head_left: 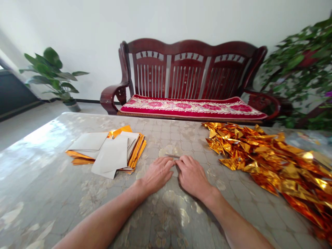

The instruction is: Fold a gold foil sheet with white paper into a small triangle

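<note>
Head view: we look forward and down over a table [228, 204] spread with a pale, shiny, flower-and-lattice cover, both bare forearms reaching in from the near edge.
Thin greyish piece [173, 156]: we find it at the middle of the table, at the fingertips of both hands; little more than a narrow edge shows past them, so its full shape is hidden from us.
Left hand [158, 172]: we see its back, with the fingers close together and pointing inward onto the piece; we cannot tell whether they pinch it or only press on it.
Right hand [191, 174]: its fingers bend toward the left hand's, the tips at the same piece, and we cannot tell here either whether the grip is closed.
Sheets [111, 154]: to the left of the hands we have a loose, overlapping stack, pale grey on top, with gold edges fanning out at the sides.
Gold foil-like heap [259, 152]: on our right, crumpled, folded and glossy, running down along the table's side, with clear plastic [308, 139] just beyond it.
Bench [188, 48]: past the table we face dark red carved wood, its seat covered by a red floral mat [184, 105].
Greenery: we see a broad-leaved potted plant [53, 58] at left and a leafy plant [298, 58] at right.
</note>
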Action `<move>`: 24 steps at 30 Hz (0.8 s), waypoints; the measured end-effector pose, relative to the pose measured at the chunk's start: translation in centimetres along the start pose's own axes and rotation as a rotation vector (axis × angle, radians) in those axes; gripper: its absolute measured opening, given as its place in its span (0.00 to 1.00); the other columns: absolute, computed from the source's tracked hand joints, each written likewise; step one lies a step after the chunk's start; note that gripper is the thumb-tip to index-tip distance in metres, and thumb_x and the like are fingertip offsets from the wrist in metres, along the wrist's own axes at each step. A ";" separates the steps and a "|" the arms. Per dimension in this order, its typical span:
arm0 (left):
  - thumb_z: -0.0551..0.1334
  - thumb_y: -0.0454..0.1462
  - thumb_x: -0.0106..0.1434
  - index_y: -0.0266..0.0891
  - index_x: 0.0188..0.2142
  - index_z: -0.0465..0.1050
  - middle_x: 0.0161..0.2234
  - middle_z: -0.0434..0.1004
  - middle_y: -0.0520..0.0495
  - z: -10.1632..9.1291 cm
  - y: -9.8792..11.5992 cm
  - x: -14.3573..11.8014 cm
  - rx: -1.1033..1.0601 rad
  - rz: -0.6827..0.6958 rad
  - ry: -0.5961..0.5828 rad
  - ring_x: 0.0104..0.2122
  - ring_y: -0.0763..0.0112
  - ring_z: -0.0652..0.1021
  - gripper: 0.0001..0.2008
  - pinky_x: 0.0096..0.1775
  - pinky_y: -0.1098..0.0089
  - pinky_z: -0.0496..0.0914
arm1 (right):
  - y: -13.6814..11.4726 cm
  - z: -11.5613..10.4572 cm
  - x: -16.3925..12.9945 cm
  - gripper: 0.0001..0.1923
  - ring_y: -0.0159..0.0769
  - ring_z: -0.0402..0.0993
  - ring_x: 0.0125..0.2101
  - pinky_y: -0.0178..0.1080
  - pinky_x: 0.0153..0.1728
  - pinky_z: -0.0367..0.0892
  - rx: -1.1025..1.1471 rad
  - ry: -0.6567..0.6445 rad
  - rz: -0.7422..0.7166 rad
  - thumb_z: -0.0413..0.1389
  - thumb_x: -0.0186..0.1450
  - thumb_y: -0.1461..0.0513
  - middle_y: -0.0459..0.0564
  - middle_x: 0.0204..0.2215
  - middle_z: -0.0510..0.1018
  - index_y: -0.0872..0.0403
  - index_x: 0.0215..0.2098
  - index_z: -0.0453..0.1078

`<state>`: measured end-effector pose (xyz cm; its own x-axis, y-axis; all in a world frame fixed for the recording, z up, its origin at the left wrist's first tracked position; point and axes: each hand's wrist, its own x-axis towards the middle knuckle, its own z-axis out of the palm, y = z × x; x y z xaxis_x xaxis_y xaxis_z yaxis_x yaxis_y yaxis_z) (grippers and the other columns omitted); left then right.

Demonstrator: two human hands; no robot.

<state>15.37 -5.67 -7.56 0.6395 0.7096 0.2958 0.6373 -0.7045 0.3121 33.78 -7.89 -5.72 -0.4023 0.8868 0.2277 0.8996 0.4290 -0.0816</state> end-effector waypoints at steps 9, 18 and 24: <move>0.65 0.39 0.61 0.42 0.53 0.65 0.55 0.72 0.42 -1.6 -0.7 0.1 -0.005 0.029 -0.114 0.56 0.56 0.72 0.21 0.57 0.58 0.66 | 0.3 -0.5 -0.1 0.10 0.44 0.67 0.44 0.43 0.41 0.64 -0.003 -0.040 -0.025 0.58 0.63 0.63 0.53 0.42 0.73 0.52 0.43 0.70; 0.57 0.28 0.59 0.42 0.48 0.67 0.44 0.77 0.46 -1.5 -1.2 0.4 0.063 -0.040 -0.121 0.45 0.60 0.77 0.18 0.49 0.62 0.69 | 0.6 0.0 0.0 0.06 0.40 0.70 0.40 0.40 0.39 0.62 -0.010 0.016 0.002 0.53 0.69 0.62 0.51 0.37 0.75 0.51 0.40 0.72; 0.56 0.28 0.62 0.43 0.49 0.67 0.44 0.78 0.48 -1.1 -1.5 0.4 0.077 -0.043 -0.094 0.45 0.62 0.77 0.17 0.49 0.63 0.69 | 0.4 -0.6 0.0 0.10 0.41 0.71 0.43 0.41 0.42 0.62 0.015 -0.017 0.030 0.55 0.69 0.55 0.49 0.39 0.76 0.50 0.43 0.73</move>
<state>14.23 -4.31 -6.88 0.6458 0.7378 0.1966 0.6940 -0.6746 0.2517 34.24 -7.82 -5.17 -0.3777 0.9022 0.2083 0.9089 0.4042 -0.1028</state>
